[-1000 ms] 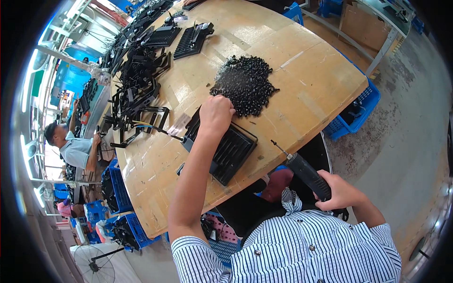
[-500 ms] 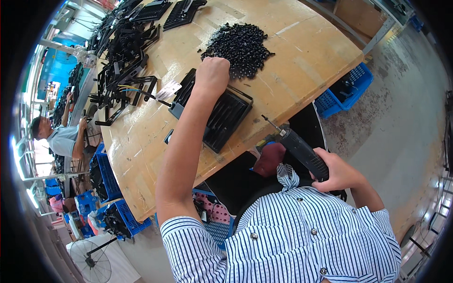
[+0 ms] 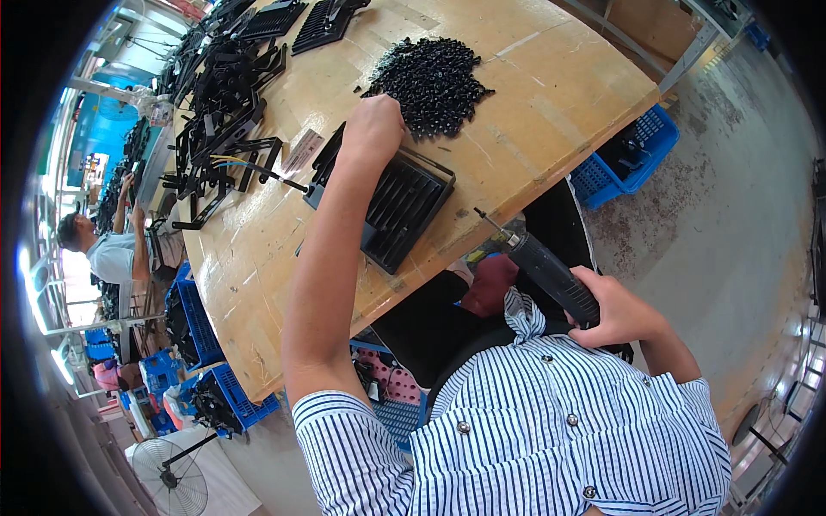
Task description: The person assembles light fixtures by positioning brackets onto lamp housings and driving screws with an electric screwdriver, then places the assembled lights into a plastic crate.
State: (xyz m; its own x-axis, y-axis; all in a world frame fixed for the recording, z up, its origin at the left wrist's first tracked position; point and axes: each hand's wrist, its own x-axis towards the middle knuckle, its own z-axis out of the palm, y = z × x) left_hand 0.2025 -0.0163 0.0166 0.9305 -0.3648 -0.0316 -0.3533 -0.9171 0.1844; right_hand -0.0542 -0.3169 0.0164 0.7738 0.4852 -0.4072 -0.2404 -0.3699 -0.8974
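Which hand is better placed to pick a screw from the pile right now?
Left. The left hand rests at the edge of the screw pile, over the black housing. The right hand is back by the body, off the table, gripping the screwdriver.

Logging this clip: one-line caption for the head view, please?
Left hand reaches to a pile of small black parts above a ribbed black casing; right hand holds an electric screwdriver.

Wood bench (image 3: 551, 112), blue crates (image 3: 632, 155), concrete floor (image 3: 731, 224), fan (image 3: 176, 477).
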